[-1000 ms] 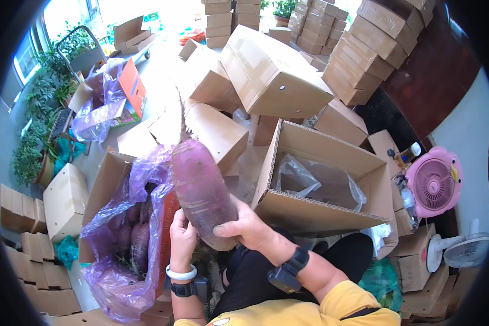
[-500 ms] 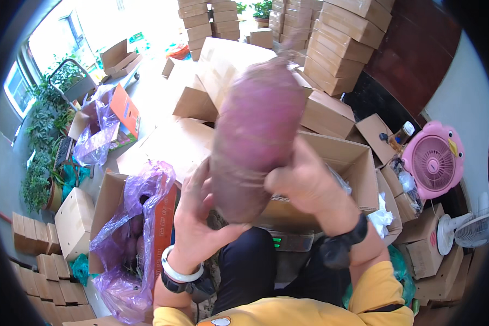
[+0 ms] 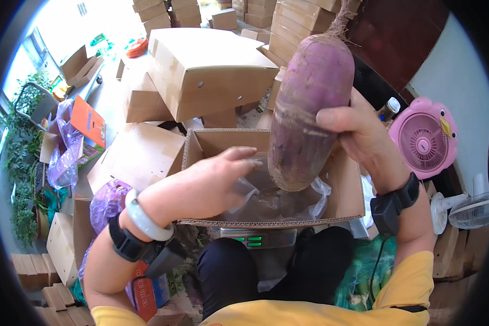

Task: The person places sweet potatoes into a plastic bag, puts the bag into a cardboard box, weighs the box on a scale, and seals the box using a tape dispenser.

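A large purple radish (image 3: 312, 103), root end up and slightly tilted, is gripped in my right hand (image 3: 358, 130). It hangs over an open cardboard box (image 3: 277, 221) in front of my knees. Inside the box shows a clear plastic liner (image 3: 320, 190). My left hand (image 3: 212, 179) is above the box's left side, apart from the radish, with its fingers stretched and nothing in them. Below the box's near edge sits a scale (image 3: 261, 238) with a lit green display.
A big closed carton (image 3: 212, 81) lies beyond the box. Purple plastic (image 3: 110, 204) bunches beside my left forearm. At right are a pink fan (image 3: 424, 141) and a small white fan (image 3: 470, 209). Green bagged vegetables (image 3: 364, 271) lie by my right knee. Stacked cartons (image 3: 296, 27) stand at the back.
The radish has moved right from between both hands and now rests in my right hand alone. My left hand has let go and swung over the box. My view has shifted somewhat.
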